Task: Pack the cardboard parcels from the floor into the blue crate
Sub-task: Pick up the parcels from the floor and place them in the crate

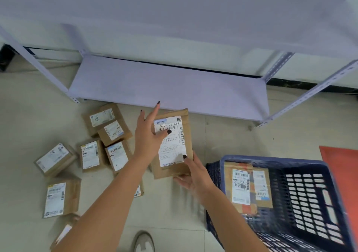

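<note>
Floor: pale tiles [222, 135] run under everything I see, with parcels scattered to my left and the crate to my right.
Shelving: a light grey metal rack [170, 89] stands ahead, its lowest shelf just above the floor and its front edge close behind the parcel I hold.
Blue crate: the blue crate [329, 174] sits on the floor at lower right, slotted walls, open top; I see it tilted by the wide lens.
Crate contents: one cardboard parcel [249, 186] with two white labels and orange tape lies against the crate's left wall; the right part of the crate floor shows bare slots.
Held parcel: a flat brown parcel [170, 166] with a long white label hangs between my hands, above the floor, just left of the crate's near corner.
Right hand: my right hand [193, 176] grips the parcel's lower right corner, thumb on the label, fingers curled beneath.
Left hand: my left hand [148, 133] rests on the parcel's upper left edge, thumb laid across the label, the other fingers straight and spread.
Floor parcels: a cluster of small labelled boxes [108, 135] lies left of my left arm, some touching and overlapping; two more [62, 197] lie nearer me, apart from them.
Red mat: a red sheet [344, 164] lies just beyond the crate's right side.
Shoe: a pale shoe tip [144, 242] shows at the bottom edge.
Open room: bare tile lies between the held parcel and the crate rim.
</note>
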Demonstrator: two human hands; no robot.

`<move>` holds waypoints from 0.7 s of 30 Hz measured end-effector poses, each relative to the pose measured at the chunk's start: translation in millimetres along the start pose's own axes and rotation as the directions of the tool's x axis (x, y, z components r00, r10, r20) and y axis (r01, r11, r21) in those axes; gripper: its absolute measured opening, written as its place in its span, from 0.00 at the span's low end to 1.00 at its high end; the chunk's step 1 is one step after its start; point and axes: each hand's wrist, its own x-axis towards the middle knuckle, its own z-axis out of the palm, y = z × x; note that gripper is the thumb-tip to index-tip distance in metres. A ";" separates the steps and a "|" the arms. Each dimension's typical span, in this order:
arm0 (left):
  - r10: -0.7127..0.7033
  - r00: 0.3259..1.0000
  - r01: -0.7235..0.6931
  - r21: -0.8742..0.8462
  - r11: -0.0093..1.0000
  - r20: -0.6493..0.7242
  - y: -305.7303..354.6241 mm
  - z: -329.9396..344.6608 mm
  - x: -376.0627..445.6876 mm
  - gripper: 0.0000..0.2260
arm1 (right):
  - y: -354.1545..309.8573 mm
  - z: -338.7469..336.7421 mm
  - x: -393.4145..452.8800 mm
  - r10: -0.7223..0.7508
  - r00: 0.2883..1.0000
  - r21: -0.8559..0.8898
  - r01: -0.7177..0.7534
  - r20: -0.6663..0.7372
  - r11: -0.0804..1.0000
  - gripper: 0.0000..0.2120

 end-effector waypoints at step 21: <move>-0.322 0.915 0.342 -0.040 0.939 0.244 114.0 405.1 -188.3 0.28 | -1.1 -432.6 -41.2 -0.079 0.951 -0.193 0.020 -0.300 0.981 0.21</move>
